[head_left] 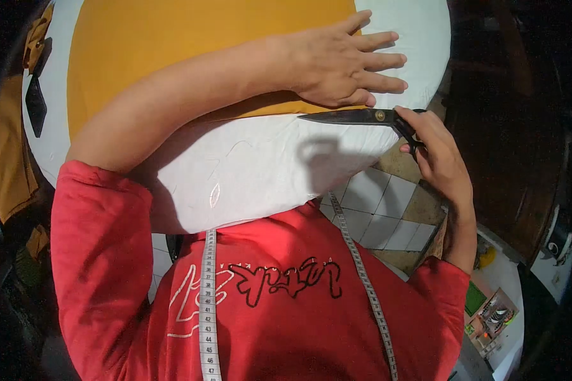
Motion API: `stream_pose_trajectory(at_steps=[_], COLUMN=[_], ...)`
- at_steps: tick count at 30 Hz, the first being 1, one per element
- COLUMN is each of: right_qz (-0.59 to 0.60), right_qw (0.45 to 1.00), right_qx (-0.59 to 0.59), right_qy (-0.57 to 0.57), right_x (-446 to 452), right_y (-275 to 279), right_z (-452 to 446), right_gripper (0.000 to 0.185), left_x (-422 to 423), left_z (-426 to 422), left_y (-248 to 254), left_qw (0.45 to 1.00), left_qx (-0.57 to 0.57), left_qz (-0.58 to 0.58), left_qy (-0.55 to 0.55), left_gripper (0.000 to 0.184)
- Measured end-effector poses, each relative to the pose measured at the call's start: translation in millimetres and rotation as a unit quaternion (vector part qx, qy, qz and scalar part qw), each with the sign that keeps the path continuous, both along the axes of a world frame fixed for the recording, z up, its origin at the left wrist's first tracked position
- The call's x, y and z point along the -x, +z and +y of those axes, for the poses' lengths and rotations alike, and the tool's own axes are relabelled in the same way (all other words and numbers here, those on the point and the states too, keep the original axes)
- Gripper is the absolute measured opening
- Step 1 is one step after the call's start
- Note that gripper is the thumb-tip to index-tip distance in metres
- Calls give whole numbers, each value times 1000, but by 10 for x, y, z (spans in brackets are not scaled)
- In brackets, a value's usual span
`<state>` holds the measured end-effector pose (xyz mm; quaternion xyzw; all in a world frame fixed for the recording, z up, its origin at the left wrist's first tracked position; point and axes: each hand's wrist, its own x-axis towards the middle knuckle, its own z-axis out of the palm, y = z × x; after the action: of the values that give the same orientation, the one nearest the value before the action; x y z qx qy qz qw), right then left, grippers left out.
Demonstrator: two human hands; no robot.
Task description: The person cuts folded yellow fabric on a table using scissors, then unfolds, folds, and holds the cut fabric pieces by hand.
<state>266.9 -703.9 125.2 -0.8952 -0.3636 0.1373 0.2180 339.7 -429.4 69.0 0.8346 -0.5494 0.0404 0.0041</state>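
**Scissors (pixel 346 118) lay level along the lower edge of the mustard cloth (pixel 216 25)**

We had a white-covered surface (pixel 419 38) curving across the upper part of the frame, with a tiled floor (pixel 397 195) showing below its right side. Mustard cloth covered much of its upper left and centre.

On that cloth, at upper centre, the fingers of our left hand (pixel 337 66) were spread apart, palm down and pointing right. Its thumb lay just above the scissors, near their pivot (pixel 380 115). Right of centre, the fingers of our right hand (pixel 442 149) were closed around the handles.

The blades ran leftward from those fingers, their long axis almost horizontal in the frame and nearly in line with the cloth's lower edge, the tip near the middle. The right hand, on the handles, was the nearer one to the scissors; the left sat just above them, on the cloth side. We could not tell whether the blades were slightly parted or together.

Farther out, our left forearm slanted over the cloth from the left, and our right arm rose from the lower right. A tape measure (pixel 208 305) hung in two lengths down our red shirt (pixel 279 330) at the bottom.
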Motion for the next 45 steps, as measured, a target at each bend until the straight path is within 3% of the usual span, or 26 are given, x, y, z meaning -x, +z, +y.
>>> stream_pose_trajectory(at_steps=[3,7,12,17,45], right_qz=[-4,-13,4,-5,5], right_qw=[1000,1000,1000,1000,1000], right_qx=[2,-9,-13,-14,15], right_qy=[1,4,-9,-6,-5], right_x=[-13,-8,29,2,-12], right_y=[-10,-80,-215,-292,-10], right_z=[7,4,-35,-316,-148], right_gripper=[58,58,58,58,59], left_x=[-21,-87,-278,16,79], left_z=[-36,-64,-5,309,368], left_y=[-108,-505,-615,-167,-232], left_qw=[1000,978,963,991,989], left_qx=[8,181,252,109,132], left_qz=[-11,-101,-98,11,25], left_qy=[2,17,-15,-82,-64], left_gripper=[66,56,54,50,48])
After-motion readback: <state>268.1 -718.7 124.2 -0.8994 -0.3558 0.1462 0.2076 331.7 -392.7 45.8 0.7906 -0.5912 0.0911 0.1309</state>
